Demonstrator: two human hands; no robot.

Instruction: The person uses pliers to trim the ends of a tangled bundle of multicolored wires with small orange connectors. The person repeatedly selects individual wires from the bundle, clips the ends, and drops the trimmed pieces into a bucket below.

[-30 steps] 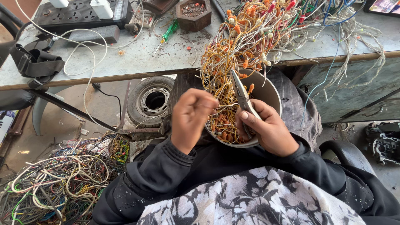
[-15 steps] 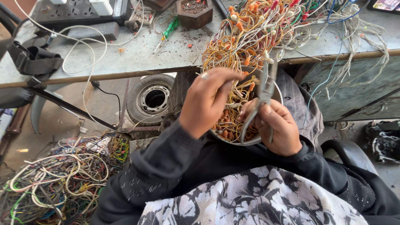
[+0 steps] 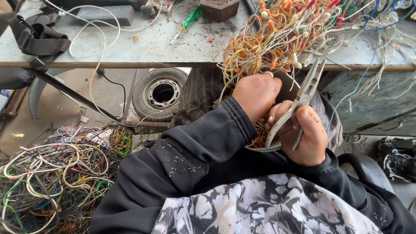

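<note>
Below the near edge of the tabletop [image 3: 143,47], over the lap: left hand [image 3: 256,93] curled shut, knuckles up, fingers buried in the bundle of thin wires [image 3: 277,37] spilling off that edge. Just beside it, right hand [image 3: 303,134] wrapped tight around the handles of metal pliers [image 3: 299,102], nose pointing up and away toward the tabletop edge, jaws slightly apart. Between and beneath both hands, a metal bowl [image 3: 264,147] resting on the lap, filled with orange and yellow wire pieces, mostly hidden by the hands. Wire bundle mostly orange, yellow and white, with red and green ends, piled on the right part of the tabletop and hanging over its near edge down to the left hand. Farther back near the middle of the tabletop, a green-handled screwdriver [image 3: 186,22] lying aslant, and a dark brown block-shaped pot [image 3: 219,8] at the far edge. At the left end of the tabletop, a black strap [image 3: 37,37] and a loose white cable [image 3: 93,43] looping over the near edge. Under the tabletop, on the floor, a small tyre with its rim [image 3: 160,92], lying flat. Lower left on the floor, well apart from the hands, a large tangled heap of thicker cables [image 3: 52,177], grey, green, yellow and red. Black sleeves on both arms, patterned cloth at the bottom.
</note>
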